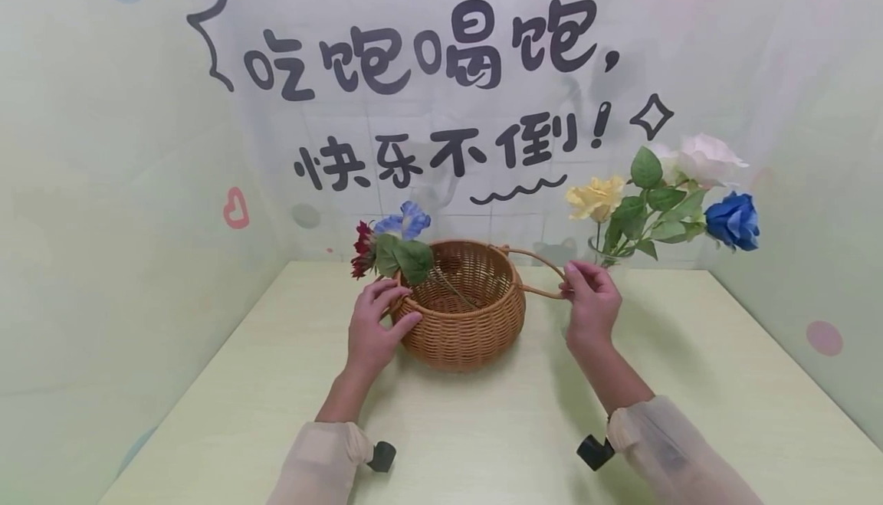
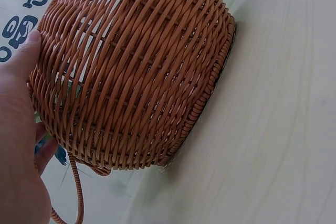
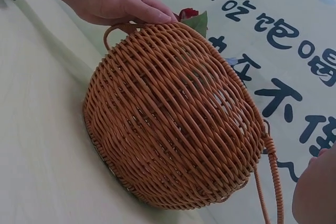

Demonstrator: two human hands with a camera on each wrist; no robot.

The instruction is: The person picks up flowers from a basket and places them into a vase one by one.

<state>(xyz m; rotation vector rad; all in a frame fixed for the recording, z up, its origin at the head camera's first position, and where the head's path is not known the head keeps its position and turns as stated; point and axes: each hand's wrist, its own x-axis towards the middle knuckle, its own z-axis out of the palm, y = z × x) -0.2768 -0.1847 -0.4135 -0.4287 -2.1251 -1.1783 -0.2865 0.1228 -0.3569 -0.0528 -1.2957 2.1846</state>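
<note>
In the head view, the basket (image 1: 462, 344) stands on the surface (image 1: 476, 428); our right hand (image 1: 593, 302) pinches its handle (image 1: 535, 255), while our left hand's (image 1: 372, 329) fingers grip the rim (image 1: 461, 314). From the left wrist, we should brace gently; from the right, guide the handle without tipping anything.

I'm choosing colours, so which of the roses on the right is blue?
The deep blue rose, farthest right in the bunch; the pale pink rose sits higher, and the yellow rose is at the left.

Wicker basket (image 1: 461, 342) on pale table (image 1: 476, 436)
</note>
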